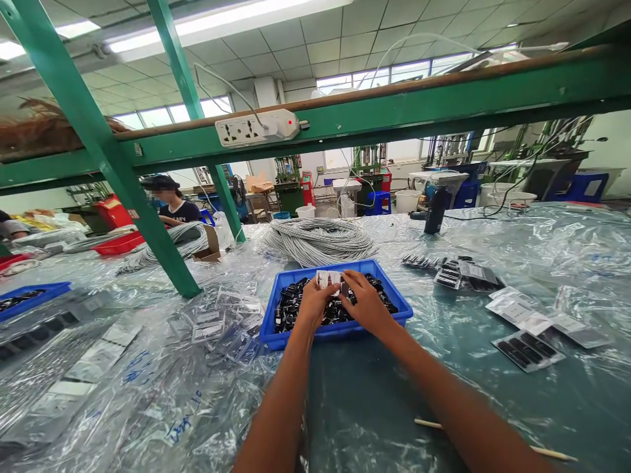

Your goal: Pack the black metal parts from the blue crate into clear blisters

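Observation:
Over a blue tray (335, 334) heaped with small black parts (293, 305), my two hands meet. My left hand (314, 303) pinches a small white packet (325, 279) with reddish-brown marks, its thumb across the front. My right hand (367, 303) closes on the packet's right end, where a dark patch shows between thumb and fingers. What that patch is, I cannot make out. Left of the tray lie loose clear packets (211, 322) with pale labels. Packets of black pieces (527, 349) lie at the right.
A coil of grey cable (320, 242) sits behind the tray. Green shelf posts (142, 217) and a beam with a power strip (256, 129) stand ahead. A black bottle-like object (436, 211) and a wooden stick (555, 453) are on the right. A co-worker (175, 207) sits at far left.

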`<control>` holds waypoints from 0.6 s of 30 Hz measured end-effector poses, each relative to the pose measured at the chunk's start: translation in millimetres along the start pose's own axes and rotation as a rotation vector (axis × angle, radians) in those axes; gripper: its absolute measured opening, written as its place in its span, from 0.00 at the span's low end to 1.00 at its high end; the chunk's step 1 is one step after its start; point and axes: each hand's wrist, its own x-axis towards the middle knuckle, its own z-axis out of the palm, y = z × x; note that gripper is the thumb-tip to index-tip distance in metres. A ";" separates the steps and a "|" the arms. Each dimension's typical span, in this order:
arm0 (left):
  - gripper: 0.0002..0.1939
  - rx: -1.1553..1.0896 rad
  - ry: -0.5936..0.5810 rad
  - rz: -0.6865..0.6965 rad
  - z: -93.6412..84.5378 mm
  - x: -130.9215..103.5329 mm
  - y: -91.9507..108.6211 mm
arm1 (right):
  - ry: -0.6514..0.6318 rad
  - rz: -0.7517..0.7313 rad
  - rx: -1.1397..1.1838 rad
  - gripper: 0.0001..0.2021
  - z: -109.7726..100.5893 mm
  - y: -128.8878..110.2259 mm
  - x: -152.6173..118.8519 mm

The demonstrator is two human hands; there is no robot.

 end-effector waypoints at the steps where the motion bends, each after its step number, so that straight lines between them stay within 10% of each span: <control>1: 0.23 -0.006 -0.001 0.004 -0.1 0.5 -1.3 | 0.013 0.008 0.021 0.22 0.5 -1.1 0.5; 6: 0.21 0.053 -0.034 0.042 -5.0 3.2 -2.9 | 0.031 0.195 0.271 0.18 -1.2 -2.2 4.1; 11: 0.09 0.663 -0.059 0.236 -17.3 3.1 20.6 | -0.096 0.291 0.410 0.13 -8.1 4.5 5.2; 18: 0.16 0.967 0.722 0.417 -66.9 8.4 56.6 | -0.108 0.198 0.057 0.15 -33.4 -5.7 22.1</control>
